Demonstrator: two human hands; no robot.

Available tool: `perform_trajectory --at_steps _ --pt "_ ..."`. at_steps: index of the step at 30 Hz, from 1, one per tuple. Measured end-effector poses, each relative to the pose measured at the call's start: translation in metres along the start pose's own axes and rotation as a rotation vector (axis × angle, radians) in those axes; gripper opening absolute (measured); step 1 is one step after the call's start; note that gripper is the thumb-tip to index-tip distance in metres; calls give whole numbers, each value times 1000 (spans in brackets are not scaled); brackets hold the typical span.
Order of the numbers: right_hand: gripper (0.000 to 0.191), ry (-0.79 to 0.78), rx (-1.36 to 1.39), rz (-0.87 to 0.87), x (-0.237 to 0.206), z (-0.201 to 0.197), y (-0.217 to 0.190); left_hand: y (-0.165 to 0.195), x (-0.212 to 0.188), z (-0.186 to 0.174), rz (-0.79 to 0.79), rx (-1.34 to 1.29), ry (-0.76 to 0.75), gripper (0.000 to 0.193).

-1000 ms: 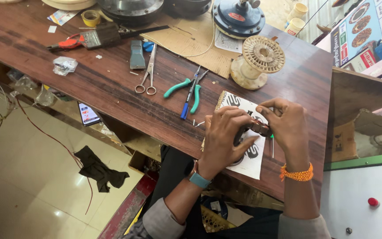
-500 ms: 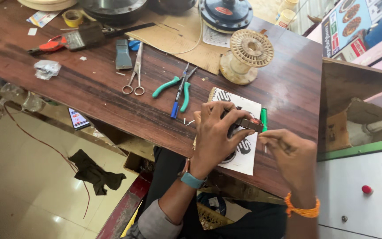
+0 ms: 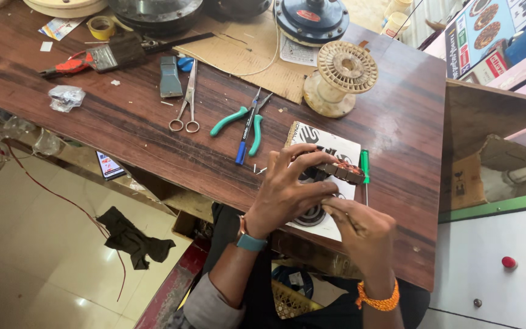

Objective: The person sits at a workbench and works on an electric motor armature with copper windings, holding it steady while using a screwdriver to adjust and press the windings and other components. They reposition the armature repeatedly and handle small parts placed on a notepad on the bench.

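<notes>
My left hand (image 3: 290, 189) grips a small wound motor part (image 3: 342, 170) with copper coils, holding it above a white printed card (image 3: 330, 143) on the wooden workbench (image 3: 153, 140). My right hand (image 3: 360, 228) is below it, fingers pinched together near the part's lower side; what they pinch is too small to see. A green-handled screwdriver (image 3: 364, 166) lies on the card's right edge, just behind the part.
Green-handled pliers (image 3: 238, 119), a blue pen (image 3: 246, 137) and scissors (image 3: 187, 103) lie left of the card. A cream wire spool (image 3: 339, 82), cardboard sheet (image 3: 238, 52), brush (image 3: 108, 58) and round motor housing (image 3: 312, 18) sit farther back. A dark rag (image 3: 132, 237) lies on the floor.
My right hand has dropped from beside the motor part to below it, toward me. My left hand keeps its hold on the part above the card.
</notes>
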State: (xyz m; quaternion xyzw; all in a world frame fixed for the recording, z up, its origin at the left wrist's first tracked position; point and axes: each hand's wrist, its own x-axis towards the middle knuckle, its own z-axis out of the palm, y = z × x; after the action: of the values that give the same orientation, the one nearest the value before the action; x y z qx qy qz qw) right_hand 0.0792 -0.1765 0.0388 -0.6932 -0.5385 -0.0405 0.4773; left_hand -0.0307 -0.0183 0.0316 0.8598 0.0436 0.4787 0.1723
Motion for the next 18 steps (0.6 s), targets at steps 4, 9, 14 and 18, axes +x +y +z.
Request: perform_trajectory --at_steps 4,9,14,18 --pt "12 18 -171 207 17 -14 -11 6 4 0 -116 -118 124 17" --pt "15 97 -109 235 51 -16 -32 27 7 -4 -294 -193 229 17" --pt "13 -20 33 444 82 -14 -42 32 9 -5 -335 -143 241 18" --pt "13 -92 8 429 94 -16 -32 27 6 -3 -297 -105 226 19"
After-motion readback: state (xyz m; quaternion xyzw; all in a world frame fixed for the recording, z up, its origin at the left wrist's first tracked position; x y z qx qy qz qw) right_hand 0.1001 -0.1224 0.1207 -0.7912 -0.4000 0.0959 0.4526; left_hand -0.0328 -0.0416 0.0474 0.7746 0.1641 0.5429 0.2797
